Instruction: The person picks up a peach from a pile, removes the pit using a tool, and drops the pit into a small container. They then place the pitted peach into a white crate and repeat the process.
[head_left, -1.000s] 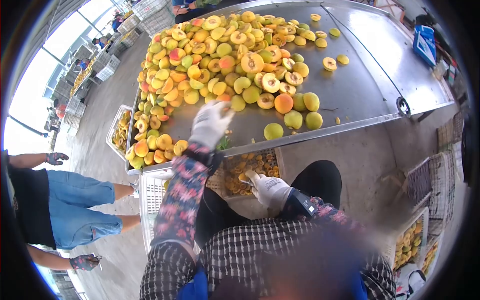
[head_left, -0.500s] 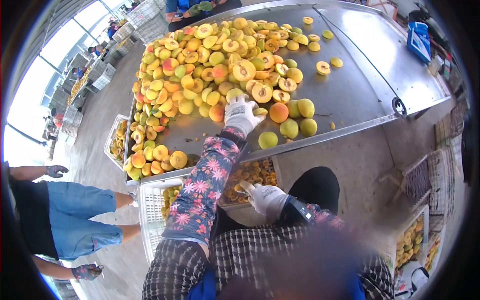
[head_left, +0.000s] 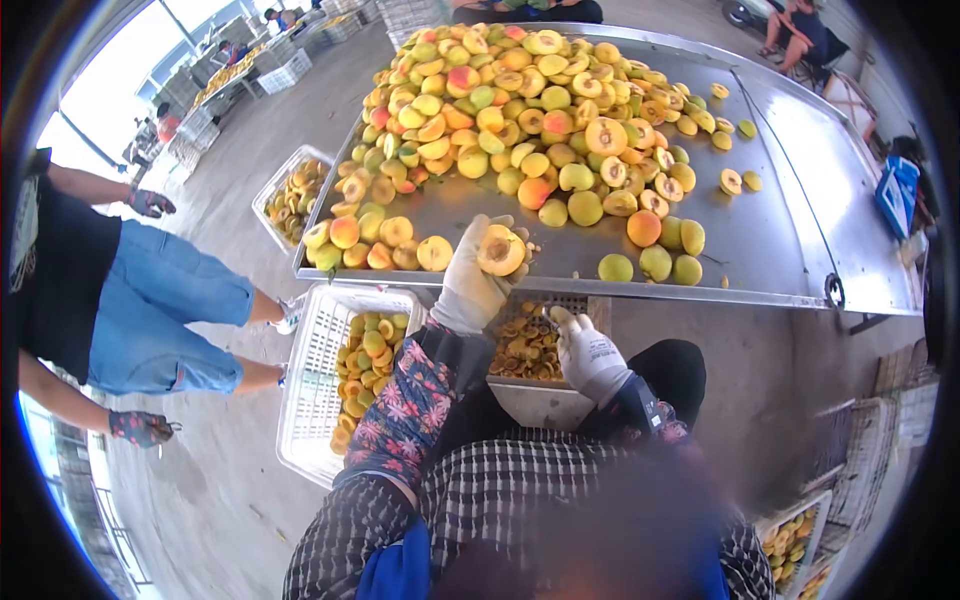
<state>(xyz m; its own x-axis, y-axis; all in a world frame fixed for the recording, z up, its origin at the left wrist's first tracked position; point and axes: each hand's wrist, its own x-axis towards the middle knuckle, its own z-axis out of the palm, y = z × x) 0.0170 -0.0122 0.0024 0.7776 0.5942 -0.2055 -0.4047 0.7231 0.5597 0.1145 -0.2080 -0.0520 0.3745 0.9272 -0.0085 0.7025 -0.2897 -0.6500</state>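
My left hand (head_left: 468,288), in a white glove, is closed around a peach half (head_left: 501,251). Its cut face is turned up toward me, with the brown stone in the middle. My right hand (head_left: 592,362), gloved too, is lower and to the right, its fingers curled around something small that I cannot make out. Beyond the left hand, a big heap of peach halves (head_left: 530,110) covers much of the metal table (head_left: 760,235). Below the hands is a crate of brown peach stones and scraps (head_left: 528,345).
A white crate (head_left: 305,400) with peach halves stands left of my legs; another crate (head_left: 270,205) is beside the table. A person in blue shorts (head_left: 165,305) stands at the left. A dark cord (head_left: 785,170) crosses the table. More filled crates (head_left: 795,545) sit at lower right.
My left hand has drawn back from the heap toward me and now holds a peach half over the table's near edge. The right hand stays low. The whole view has shifted.
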